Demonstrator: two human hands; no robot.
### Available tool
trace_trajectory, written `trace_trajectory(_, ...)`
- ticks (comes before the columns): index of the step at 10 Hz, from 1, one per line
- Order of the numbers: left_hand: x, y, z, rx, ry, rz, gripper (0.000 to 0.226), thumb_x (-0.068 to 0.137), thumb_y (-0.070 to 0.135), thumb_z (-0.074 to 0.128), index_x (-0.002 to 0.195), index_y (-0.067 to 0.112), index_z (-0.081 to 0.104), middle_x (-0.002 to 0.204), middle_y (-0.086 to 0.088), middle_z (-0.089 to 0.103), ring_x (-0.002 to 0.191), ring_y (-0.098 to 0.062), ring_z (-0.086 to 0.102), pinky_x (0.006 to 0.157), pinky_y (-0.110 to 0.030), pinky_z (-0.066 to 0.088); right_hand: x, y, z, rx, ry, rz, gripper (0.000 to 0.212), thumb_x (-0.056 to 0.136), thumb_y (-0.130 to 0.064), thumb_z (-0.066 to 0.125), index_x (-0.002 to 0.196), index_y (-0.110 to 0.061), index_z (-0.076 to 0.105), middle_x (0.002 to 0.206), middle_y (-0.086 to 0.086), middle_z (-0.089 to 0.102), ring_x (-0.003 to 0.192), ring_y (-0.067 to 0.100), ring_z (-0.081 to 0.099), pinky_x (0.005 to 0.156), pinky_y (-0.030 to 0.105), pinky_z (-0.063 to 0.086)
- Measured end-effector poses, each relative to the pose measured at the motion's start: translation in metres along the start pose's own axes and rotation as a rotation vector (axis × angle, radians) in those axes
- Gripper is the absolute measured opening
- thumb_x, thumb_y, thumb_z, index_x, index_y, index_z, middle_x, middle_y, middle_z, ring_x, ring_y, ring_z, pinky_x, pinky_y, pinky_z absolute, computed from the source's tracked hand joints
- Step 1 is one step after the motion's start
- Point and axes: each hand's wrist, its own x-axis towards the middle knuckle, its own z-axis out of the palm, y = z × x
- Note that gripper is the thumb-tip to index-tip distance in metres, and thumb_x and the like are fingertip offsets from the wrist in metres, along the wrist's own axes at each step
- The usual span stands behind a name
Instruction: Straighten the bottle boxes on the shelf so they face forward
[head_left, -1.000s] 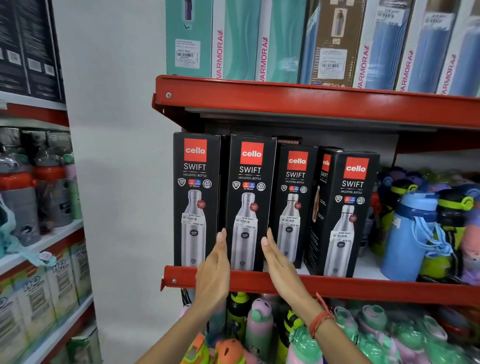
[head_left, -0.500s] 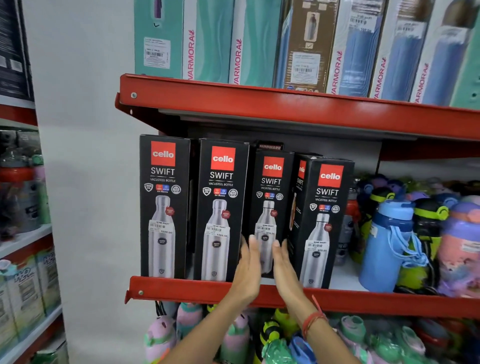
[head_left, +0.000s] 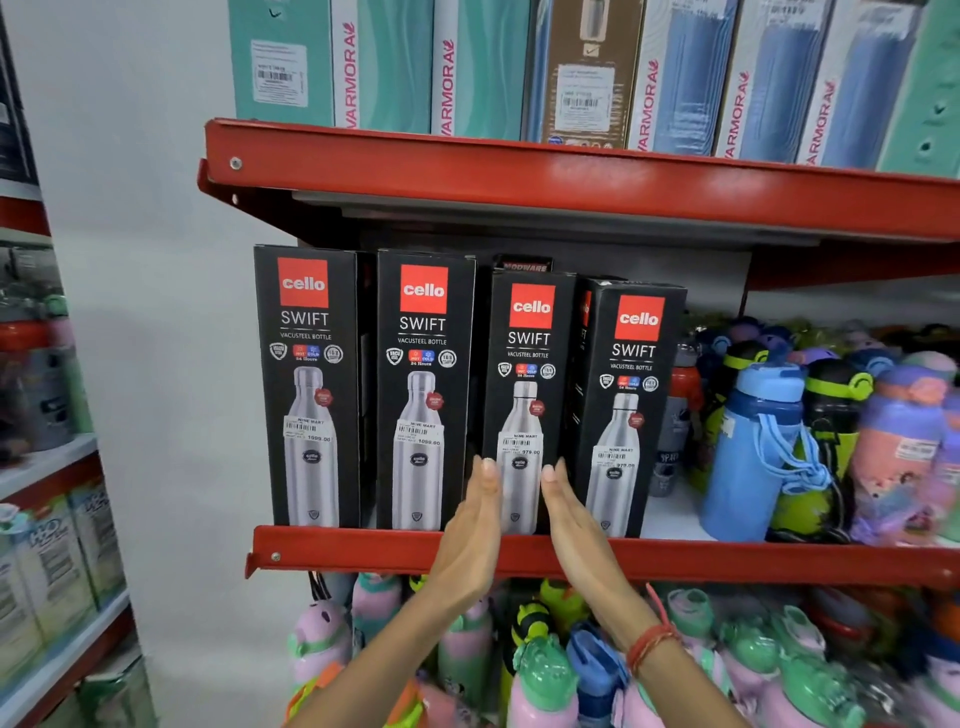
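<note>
Head view: open left hand (head_left: 470, 535) and right hand (head_left: 574, 525) bracket the third box (head_left: 527, 364); the two boxes toward the shelf's (head_left: 727, 558) left end face forward, the fourth box (head_left: 631, 395) looks angled.

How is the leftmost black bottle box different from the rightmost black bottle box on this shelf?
The leftmost box is taller, its top sitting higher than that of the rightmost box. The leftmost box faces straight forward, while the rightmost box is turned so its left side shows. The leftmost box's sticker reads 1099.00, the rightmost's 979.00. Both are black Cello Swift boxes picturing a steel bottle.
</note>
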Motion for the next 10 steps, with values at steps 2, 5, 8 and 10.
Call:
trace_trajectory(2,0.003,-0.006,0.000,0.206,0.119,0.019,0.077,0.088,0.068,0.014,0.152,0.027,0.006,0.160,0.003,0.018,0.146,-0.016,0.018,0.116,-0.033,0.014,0.004,0.003,0.002,-0.002,0.050,-0.047,0.067,0.091,-0.066,0.024,0.148,-0.032,0.028,0.146,-0.012,0.041,0.136,0.016,0.040,0.113,0.036,0.026)
trace_trajectory(5,0.006,0.018,0.067,0.107,0.009,0.156,0.068,0.092,0.059,0.022,0.151,0.026,0.015,0.159,0.008,0.021,0.144,-0.006,0.019,0.120,-0.031,0.016,0.011,0.030,-0.049,0.042,0.417,-0.181,0.054,0.093,-0.052,0.037,0.144,-0.036,0.028,0.149,-0.006,0.030,0.140,0.017,0.027,0.114,0.042,0.024)
trace_trajectory(8,0.005,0.021,0.074,0.108,-0.004,0.088,0.069,0.089,0.063,0.015,0.150,0.031,0.017,0.157,0.013,0.022,0.144,-0.009,0.022,0.113,-0.024,0.016,0.008,0.036,-0.061,0.036,0.155,-0.162,0.064,0.089,-0.059,0.029,0.144,-0.054,-0.004,0.140,-0.028,0.016,0.129,0.000,0.024,0.104,0.026,0.024)
trace_trajectory(10,0.007,0.049,0.050,0.203,0.083,0.229,0.068,0.093,0.059,0.021,0.150,0.023,0.021,0.138,0.005,0.054,0.134,-0.006,0.038,0.109,-0.020,0.026,0.007,-0.004,-0.070,-0.089,0.355,-0.282,0.060,0.095,-0.049,0.034,0.150,-0.037,0.013,0.153,-0.004,0.030,0.139,0.012,0.028,0.101,0.023,0.023)
